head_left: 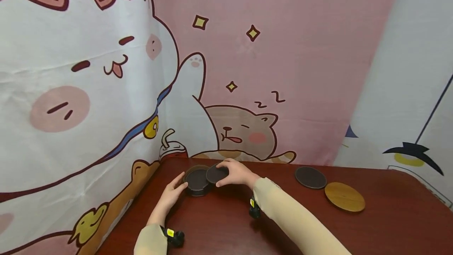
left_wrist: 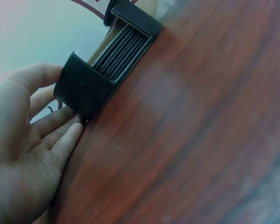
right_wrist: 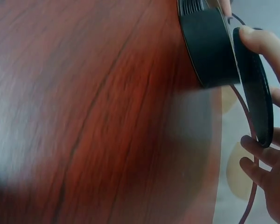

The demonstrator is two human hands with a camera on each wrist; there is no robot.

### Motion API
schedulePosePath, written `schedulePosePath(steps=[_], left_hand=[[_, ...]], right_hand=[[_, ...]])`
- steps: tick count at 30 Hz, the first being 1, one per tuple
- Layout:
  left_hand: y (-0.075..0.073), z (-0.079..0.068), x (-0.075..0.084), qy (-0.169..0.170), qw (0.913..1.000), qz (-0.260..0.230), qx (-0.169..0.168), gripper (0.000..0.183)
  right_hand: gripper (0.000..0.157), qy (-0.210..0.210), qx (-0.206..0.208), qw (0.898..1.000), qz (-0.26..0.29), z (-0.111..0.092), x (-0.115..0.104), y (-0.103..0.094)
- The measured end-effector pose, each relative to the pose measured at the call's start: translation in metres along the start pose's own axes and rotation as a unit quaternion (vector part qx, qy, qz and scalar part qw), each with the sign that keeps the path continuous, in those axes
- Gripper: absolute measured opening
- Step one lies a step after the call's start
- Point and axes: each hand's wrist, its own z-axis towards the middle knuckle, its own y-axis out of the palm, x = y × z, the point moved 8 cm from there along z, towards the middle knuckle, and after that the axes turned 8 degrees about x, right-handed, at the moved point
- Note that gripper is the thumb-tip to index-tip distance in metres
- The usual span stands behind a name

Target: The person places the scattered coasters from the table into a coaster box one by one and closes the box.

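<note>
A round black coaster (head_left: pixel 215 174) is pinched by my right hand (head_left: pixel 238 172), tilted beside the top of a dark coaster holder (head_left: pixel 196 194). In the right wrist view the held coaster (right_wrist: pixel 255 93) stands close to the holder's wall (right_wrist: pixel 210 46), thumb on one face and fingers behind. My left hand (head_left: pixel 171 193) grips the holder's left side with thumb and fingers; the left wrist view shows its fingertips against the curved wall (left_wrist: pixel 84 88). Through the holder's front gap a stack of dark coasters (left_wrist: pixel 123 53) shows. The holder rests on the table.
On the reddish-brown table (head_left: pixel 226 223), to the right, lie another black coaster (head_left: pixel 310 177) and a round wood-coloured disc (head_left: pixel 345 196), edges nearly touching. A cartoon-printed curtain (head_left: pixel 301 70) stands behind and along the left side.
</note>
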Motion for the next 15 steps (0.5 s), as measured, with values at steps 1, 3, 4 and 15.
schedulePosePath(steps=[1,3,4,15], left_hand=[[0.001,0.0,-0.001,-0.003,1.0,-0.003,-0.001,0.054],[0.002,0.0,-0.001,-0.003,1.0,-0.007,-0.003,0.053],[0.002,0.0,-0.001,-0.003,0.9999,-0.009,-0.003,0.053],[0.001,0.001,0.0,0.001,0.9999,-0.012,0.004,0.053]], right_hand=[[0.075,0.0,-0.006,1.0,-0.002,0.001,-0.002,0.003],[0.074,-0.003,-0.015,1.0,0.001,0.003,-0.006,0.009],[0.072,-0.005,-0.017,1.0,0.001,0.004,-0.009,0.011],[0.058,-0.041,-0.032,0.999,-0.004,0.014,-0.038,0.027]])
